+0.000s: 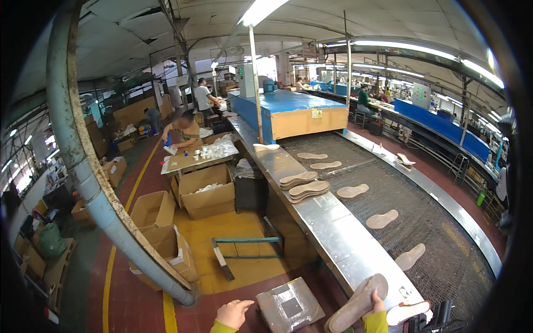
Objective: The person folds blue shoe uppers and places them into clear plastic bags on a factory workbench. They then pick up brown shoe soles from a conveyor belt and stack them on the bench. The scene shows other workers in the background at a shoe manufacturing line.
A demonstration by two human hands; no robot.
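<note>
In my right hand [377, 307] is a brown shoe sole [355, 304], gripped at its side over the near end of the metal ledge; a second sole edge seems to show beneath it. My left hand [234, 313] is off to the left, fingers curled together, nothing visible in them. Between the hands, lower down, lies a taped box [290, 305]. A pale sole with a red edge [408, 313] rests just right of my right hand. Farther up the ledge, tan soles [308, 190] are stacked. Single soles [382, 219] lie spaced out along the dark mesh conveyor belt [355, 161].
A blue-topped machine housing [308, 105] spans the belt's far end. Left of the ledge [344, 238] stand a metal frame [247, 248], cardboard cartons [206, 191] and a slanting pipe [91, 183]. A person [186, 130] works at a small table; others are farther back.
</note>
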